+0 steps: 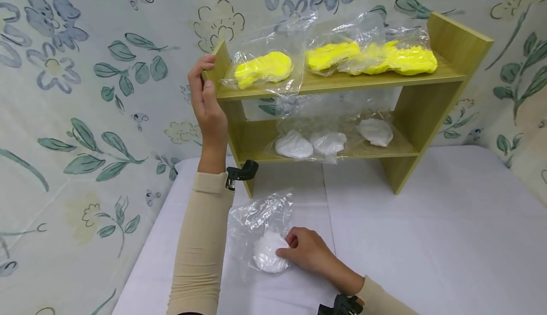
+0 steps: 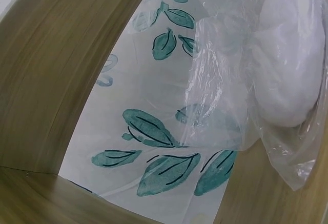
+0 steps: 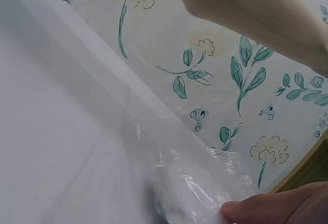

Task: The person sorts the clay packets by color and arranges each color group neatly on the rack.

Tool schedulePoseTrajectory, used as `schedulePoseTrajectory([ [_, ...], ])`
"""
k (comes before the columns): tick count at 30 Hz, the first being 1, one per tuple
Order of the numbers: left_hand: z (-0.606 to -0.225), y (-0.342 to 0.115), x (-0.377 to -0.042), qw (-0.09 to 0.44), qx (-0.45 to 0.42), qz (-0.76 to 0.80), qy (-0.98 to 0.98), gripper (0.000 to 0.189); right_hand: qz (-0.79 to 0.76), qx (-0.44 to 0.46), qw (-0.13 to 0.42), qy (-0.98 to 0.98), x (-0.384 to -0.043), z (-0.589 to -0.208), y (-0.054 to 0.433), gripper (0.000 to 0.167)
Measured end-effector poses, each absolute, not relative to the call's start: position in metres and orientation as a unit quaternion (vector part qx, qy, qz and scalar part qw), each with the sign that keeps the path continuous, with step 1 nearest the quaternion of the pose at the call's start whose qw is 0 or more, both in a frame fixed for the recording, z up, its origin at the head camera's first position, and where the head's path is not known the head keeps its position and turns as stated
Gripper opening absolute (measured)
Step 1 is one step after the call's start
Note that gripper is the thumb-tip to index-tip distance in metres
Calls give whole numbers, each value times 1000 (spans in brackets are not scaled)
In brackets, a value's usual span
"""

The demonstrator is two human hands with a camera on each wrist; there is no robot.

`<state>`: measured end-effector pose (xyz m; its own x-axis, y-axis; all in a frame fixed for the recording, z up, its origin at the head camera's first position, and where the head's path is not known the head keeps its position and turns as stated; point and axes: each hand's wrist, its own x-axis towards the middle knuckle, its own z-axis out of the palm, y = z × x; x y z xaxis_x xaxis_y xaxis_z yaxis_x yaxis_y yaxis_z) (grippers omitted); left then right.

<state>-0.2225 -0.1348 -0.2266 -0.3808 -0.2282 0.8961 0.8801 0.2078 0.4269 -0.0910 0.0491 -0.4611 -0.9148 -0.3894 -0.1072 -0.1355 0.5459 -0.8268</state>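
Note:
My left hand [image 1: 210, 103] is raised to the upper left of a small wooden shelf [image 1: 342, 83] and grips its left side panel near the top. Down on the table, my right hand [image 1: 308, 252] pinches the right edge of a clear plastic bag holding a white, soft-looking lump [image 1: 269, 253]. The right wrist view shows the thumb [image 3: 256, 208] against the crinkled plastic; the other fingers are mostly out of sight there. In the left wrist view, a bagged white lump [image 2: 289, 55] appears on the shelf, but the left hand does not show.
On the top board lie several bagged yellow pieces [image 1: 265, 68]. Three bagged white lumps [image 1: 295, 145] sit on the lower board, some bags overlapping. A white cloth [image 1: 470, 239] covers the table. Floral fabric [image 1: 107, 163] hangs behind and at the left.

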Motion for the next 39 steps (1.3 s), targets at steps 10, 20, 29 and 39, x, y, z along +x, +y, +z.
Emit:
schedulePoseTrajectory([
  [10, -228, -135, -224, 489, -275, -564, -606, 32, -591, -119, 230, 764, -102, -458, 67, 24],
  [20, -228, -135, -225, 486, -273, -571, -604, 31, -666, -53, 279, 690, -118, -454, 85, 33],
  [29, -225, -135, -226, 487, -277, -570, -601, 29, -720, -65, 323, 610, -128, -441, 103, 31],
  [39, -227, -135, -223, 487, -271, -565, -608, 32, -732, -99, 342, 581, -129, -435, 112, 55],
])
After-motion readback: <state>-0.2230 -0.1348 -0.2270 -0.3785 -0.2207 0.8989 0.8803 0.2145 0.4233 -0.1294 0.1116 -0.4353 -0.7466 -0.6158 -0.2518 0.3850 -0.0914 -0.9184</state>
